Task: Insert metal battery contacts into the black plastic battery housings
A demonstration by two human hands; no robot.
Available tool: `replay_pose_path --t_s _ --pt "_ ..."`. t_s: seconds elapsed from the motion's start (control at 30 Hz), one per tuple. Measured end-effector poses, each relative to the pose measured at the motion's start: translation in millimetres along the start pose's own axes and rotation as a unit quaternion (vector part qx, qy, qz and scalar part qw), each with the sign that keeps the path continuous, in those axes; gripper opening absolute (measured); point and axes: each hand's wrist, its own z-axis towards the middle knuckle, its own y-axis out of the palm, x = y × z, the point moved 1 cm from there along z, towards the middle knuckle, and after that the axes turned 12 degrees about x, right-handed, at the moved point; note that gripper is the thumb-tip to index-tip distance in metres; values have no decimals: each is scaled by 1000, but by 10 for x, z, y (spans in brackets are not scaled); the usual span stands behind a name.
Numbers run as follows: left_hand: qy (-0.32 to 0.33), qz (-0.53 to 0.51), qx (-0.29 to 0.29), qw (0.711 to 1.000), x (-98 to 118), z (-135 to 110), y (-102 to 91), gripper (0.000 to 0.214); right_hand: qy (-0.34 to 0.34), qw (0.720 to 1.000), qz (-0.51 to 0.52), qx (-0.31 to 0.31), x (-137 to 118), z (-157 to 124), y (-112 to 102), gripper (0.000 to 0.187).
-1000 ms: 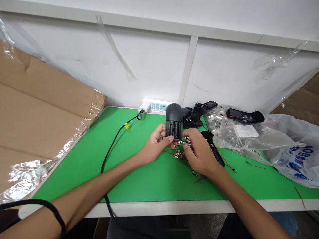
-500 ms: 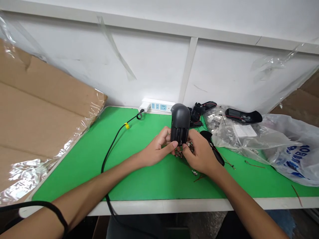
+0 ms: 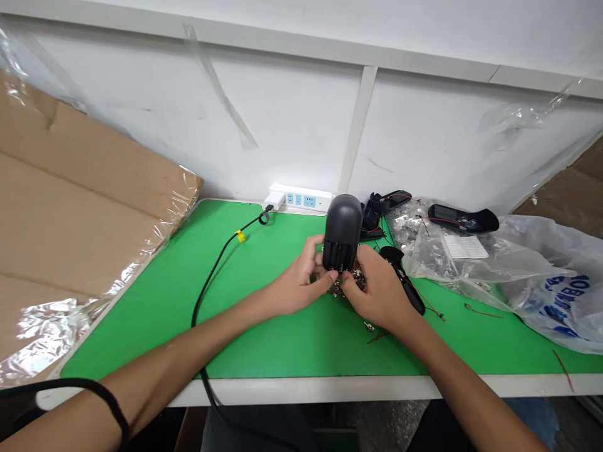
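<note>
A black plastic housing (image 3: 343, 221) with a rounded top and a slotted battery compartment at its lower end stands upright between my hands. My left hand (image 3: 308, 279) grips its lower left side, thumb at the bottom edge. On the lower right side, my right hand (image 3: 370, 282) grips it too, with the thumb near the other thumb. Small metal contact pieces (image 3: 336, 290) lie in a pile behind and below the hands, partly hidden. Just beyond my right hand rests another black housing part (image 3: 409, 289) with a red wire.
A white power strip (image 3: 308, 199) with a plugged-in black cable (image 3: 207, 282) sits against the wall. Clear bags of metal parts (image 3: 414, 229) and a white plastic bag (image 3: 560, 276) lie right, with a black shell (image 3: 464, 218) on top. Cardboard (image 3: 94, 207) leans at left.
The black housing has turned slightly in my hands, its rounded top now facing me more squarely. Both thumbs have come closer together at its lower edge.
</note>
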Motion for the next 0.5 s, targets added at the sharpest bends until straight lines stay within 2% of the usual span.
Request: replay_pose_path --t_s 0.3,0.5 --pt "21 -17 24 999 10 -31 90 50 6 1000 -22 -21 0 -14 -1 8" --pt "36 24 32 999 -12 -51 91 53 18 999 -14 -33 -23 -27 4 13"
